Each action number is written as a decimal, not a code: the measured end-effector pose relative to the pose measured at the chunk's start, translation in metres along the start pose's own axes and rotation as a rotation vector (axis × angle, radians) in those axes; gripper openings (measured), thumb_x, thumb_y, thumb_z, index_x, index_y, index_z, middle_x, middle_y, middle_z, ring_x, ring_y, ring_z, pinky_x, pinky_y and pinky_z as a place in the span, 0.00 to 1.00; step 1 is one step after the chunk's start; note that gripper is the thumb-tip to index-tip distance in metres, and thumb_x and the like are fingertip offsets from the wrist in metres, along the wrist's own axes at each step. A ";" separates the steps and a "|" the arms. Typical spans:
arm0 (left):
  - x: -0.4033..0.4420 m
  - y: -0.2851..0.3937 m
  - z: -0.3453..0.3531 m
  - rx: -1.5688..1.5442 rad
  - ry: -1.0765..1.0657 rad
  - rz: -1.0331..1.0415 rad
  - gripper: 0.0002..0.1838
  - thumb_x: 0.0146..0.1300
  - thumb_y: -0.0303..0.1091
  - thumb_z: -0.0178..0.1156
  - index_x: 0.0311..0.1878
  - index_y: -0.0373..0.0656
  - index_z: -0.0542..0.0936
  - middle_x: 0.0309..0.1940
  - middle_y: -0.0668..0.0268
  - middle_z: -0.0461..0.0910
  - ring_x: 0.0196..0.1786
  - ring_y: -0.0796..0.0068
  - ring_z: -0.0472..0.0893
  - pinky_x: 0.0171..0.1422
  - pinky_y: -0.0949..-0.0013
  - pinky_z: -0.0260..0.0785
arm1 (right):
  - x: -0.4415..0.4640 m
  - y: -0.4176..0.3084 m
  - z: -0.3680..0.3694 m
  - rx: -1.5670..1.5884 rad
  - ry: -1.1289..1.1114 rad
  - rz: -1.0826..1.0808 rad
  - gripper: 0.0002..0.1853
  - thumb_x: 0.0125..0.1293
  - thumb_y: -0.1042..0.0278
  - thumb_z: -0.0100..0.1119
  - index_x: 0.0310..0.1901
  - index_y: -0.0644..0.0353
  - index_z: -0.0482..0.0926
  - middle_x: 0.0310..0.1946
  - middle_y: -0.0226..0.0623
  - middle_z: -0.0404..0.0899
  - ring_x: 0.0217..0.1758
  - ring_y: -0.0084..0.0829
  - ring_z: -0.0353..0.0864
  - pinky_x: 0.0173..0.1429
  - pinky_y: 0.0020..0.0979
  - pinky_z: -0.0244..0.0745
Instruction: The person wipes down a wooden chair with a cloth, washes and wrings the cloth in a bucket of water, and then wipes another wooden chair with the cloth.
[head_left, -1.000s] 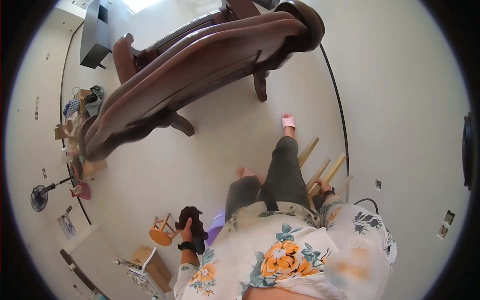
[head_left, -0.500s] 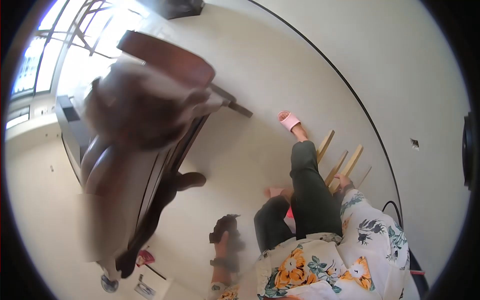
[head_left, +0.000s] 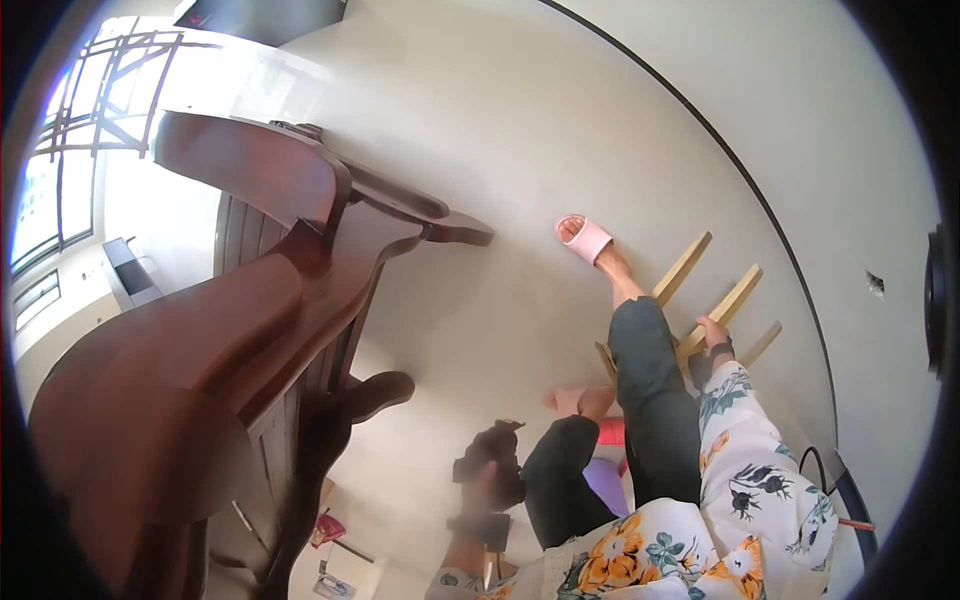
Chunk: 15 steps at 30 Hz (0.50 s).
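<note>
My left hand (head_left: 480,485) is blurred at the lower middle, closed on a dark brown thing (head_left: 492,450) with an uneven edge; what it is I cannot make out. On the right, beside my leg, my right hand (head_left: 712,335) grips the light wooden legs (head_left: 735,300) of a stool, which point away from me. The stool's seat is hidden. Some dark material shows below that hand.
Large dark brown wooden furniture (head_left: 330,290) fills the left side. My foot in a pink slipper (head_left: 584,240) is forward on the pale floor. A purple thing (head_left: 603,485) and a red one (head_left: 611,431) lie near my legs. A black cable (head_left: 812,455) is at the right.
The view has swung, so the dark furniture now stands at the left, much closer, and windows have come into sight. Both hands keep their hold on the dark thing and the wooden legs.
</note>
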<state>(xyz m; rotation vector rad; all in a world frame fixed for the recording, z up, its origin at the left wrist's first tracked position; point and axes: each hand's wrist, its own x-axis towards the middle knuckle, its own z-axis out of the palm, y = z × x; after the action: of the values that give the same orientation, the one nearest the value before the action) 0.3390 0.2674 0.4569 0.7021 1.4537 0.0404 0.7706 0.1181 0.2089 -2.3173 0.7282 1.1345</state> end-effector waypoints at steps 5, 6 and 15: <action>0.002 -0.056 -0.022 -0.317 0.017 0.019 0.27 0.62 0.37 0.60 0.62 0.39 0.68 0.57 0.65 0.71 0.59 0.70 0.69 0.64 0.65 0.62 | 0.051 0.026 0.006 0.223 -0.183 -0.064 0.32 0.45 0.60 0.70 0.52 0.67 0.72 0.42 0.43 0.76 0.42 0.38 0.78 0.41 0.42 0.75; 0.003 -0.061 -0.020 -0.314 0.061 -0.030 0.27 0.62 0.37 0.60 0.62 0.39 0.68 0.57 0.65 0.71 0.59 0.70 0.70 0.63 0.65 0.63 | 0.053 0.021 0.005 0.203 -0.216 -0.065 0.35 0.48 0.56 0.70 0.54 0.67 0.70 0.44 0.44 0.75 0.46 0.40 0.76 0.42 0.44 0.75; 0.025 -0.075 -0.013 -0.314 0.127 0.063 0.29 0.62 0.50 0.57 0.57 0.36 0.69 0.45 0.62 0.76 0.47 0.69 0.76 0.54 0.65 0.69 | 0.027 -0.001 0.016 0.061 -0.023 -0.046 0.41 0.52 0.44 0.64 0.62 0.59 0.60 0.58 0.47 0.65 0.55 0.53 0.71 0.50 0.58 0.71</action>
<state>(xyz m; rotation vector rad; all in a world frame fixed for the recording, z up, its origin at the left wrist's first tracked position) 0.3024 0.2232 0.4009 0.4935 1.5034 0.3600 0.7760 0.1214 0.1777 -2.2547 0.6885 1.1018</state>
